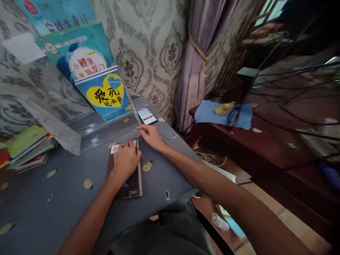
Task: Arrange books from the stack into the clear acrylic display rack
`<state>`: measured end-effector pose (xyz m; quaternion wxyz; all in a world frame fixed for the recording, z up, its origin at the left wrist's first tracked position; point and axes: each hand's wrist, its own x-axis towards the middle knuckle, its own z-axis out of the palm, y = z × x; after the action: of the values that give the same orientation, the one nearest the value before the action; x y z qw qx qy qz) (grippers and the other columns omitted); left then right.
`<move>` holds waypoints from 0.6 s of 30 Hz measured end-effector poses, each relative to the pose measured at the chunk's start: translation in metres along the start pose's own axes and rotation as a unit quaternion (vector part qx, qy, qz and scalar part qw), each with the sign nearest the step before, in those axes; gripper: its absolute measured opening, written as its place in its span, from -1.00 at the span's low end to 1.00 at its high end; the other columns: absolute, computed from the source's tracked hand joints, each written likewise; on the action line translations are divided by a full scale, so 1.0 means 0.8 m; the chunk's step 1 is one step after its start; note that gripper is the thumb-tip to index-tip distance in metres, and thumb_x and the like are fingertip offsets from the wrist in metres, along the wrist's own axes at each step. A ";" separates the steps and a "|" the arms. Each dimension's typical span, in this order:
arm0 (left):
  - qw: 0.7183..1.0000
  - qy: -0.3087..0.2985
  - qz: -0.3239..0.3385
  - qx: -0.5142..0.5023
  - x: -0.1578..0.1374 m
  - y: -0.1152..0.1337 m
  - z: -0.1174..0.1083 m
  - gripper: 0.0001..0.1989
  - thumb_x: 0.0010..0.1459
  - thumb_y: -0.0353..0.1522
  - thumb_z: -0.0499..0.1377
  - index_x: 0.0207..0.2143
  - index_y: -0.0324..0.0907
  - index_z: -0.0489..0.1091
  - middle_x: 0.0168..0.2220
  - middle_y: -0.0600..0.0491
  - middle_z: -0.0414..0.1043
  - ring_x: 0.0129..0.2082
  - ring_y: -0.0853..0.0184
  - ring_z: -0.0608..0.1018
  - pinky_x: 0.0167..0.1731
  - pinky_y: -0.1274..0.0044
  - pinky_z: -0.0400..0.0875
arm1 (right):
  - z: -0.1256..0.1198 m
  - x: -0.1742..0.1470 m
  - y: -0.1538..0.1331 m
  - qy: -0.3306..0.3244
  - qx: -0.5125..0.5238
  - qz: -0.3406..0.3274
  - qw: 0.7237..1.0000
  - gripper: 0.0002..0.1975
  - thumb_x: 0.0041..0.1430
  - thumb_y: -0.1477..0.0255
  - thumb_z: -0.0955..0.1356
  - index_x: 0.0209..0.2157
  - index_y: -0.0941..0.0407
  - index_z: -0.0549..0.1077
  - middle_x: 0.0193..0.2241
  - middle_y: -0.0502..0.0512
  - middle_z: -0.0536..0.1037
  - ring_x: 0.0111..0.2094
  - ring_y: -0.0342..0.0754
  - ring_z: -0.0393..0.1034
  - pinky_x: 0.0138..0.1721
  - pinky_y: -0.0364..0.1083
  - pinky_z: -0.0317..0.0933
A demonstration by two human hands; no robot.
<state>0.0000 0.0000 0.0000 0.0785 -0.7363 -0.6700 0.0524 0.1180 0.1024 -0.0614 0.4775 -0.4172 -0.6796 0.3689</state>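
A dark-covered book lies face down on the grey tablecloth, a barcode label near its top. My left hand rests over its upper half, fingers curled and thumb at the right edge, gripping it. My right hand pinches the front right corner of a clear plastic book stand. Leaning upright in the stand is a blue book with a yellow heart. Behind it are a teal picture book and a light blue book, cut off by the frame's top.
A phone with a lit screen lies just beyond my right hand. A stack of thin books sits at the table's left. Patterned wallpaper and a tied curtain stand behind. To the right, a blue cloth and cables lie on dark red furniture.
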 end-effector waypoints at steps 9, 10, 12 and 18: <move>0.999 0.002 0.045 -0.023 -0.011 -0.019 0.008 -0.57 0.37 -0.14 0.01 -0.01 -0.32 0.42 -0.01 -0.25 0.49 0.04 -0.03 0.50 -0.13 0.26 0.49 | -0.002 -0.011 -0.013 -0.122 -0.166 -0.026 0.978 -0.72 0.25 0.55 0.31 -0.09 0.10 0.60 -0.32 0.04 0.67 -0.26 -0.04 0.53 -0.18 -0.11 0.29; 0.996 0.000 0.078 -0.045 -0.019 -0.033 0.011 -0.54 0.37 -0.10 0.02 0.03 -0.29 0.41 0.05 -0.24 0.47 0.09 -0.03 0.48 -0.08 0.25 0.49 | -0.003 -0.012 -0.014 -0.122 -0.176 -0.029 0.976 -0.71 0.26 0.54 0.30 -0.08 0.11 0.60 -0.30 0.06 0.67 -0.24 -0.03 0.53 -0.17 -0.10 0.29; 0.979 -0.011 0.173 -0.105 -0.041 -0.064 0.019 -0.45 0.34 -0.02 0.04 0.18 -0.21 0.32 0.24 -0.18 0.34 0.23 0.03 0.39 0.08 0.24 0.42 | -0.002 -0.014 -0.016 -0.123 -0.194 -0.043 0.972 -0.71 0.26 0.53 0.30 -0.06 0.12 0.59 -0.25 0.10 0.67 -0.23 -0.02 0.52 -0.15 -0.08 0.29; 0.949 -0.008 0.288 -0.131 -0.124 -0.105 0.051 -0.29 0.32 0.02 0.05 0.39 -0.08 0.02 0.42 -0.07 0.08 0.42 0.12 0.11 0.33 0.17 0.13 | 0.006 -0.019 -0.016 -0.139 -0.178 -0.062 0.972 -0.70 0.30 0.52 0.28 -0.01 0.13 0.56 -0.20 0.12 0.67 -0.19 -0.01 0.52 -0.08 -0.05 0.29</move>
<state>-0.0994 -0.0892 -0.0269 -0.0423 -0.9014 -0.4308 -0.0090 0.1133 0.0834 -0.0566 0.3184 -0.3970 -0.8187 0.2661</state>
